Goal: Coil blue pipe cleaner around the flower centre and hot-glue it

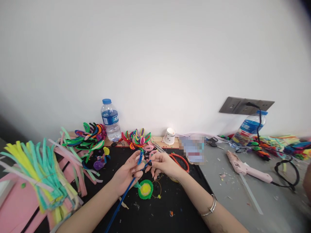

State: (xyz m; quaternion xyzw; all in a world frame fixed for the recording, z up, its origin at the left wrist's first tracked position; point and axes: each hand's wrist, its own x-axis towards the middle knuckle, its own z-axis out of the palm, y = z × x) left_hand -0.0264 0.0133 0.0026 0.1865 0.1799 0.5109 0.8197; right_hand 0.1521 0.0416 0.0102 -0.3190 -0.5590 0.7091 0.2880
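Near the middle of the view, my left hand (pixel 128 173) is closed around a blue pipe cleaner (pixel 120 202), whose long end hangs down toward the bottom edge. A bent part of it rises above my fingers. Facing it from the right, my right hand (pixel 161 165) pinches another stretch of the blue pipe cleaner between thumb and forefinger. Just below the hands, a green round piece with a yellow centre (pixel 145 189) lies on the black mat (pixel 150 215). Beside it is a thin ring (pixel 157 188) with a small yellow bit.
Pipe cleaner bundles (pixel 43 178) lie at the left. Behind stand a water bottle (pixel 110 120) and a paper cup (pixel 169 136). An orange-red loop (pixel 181 160) and scissors (pixel 158 147) lie behind my right hand. To the right are a pink glue gun (pixel 250 170), its cord and another bottle (pixel 249 129).
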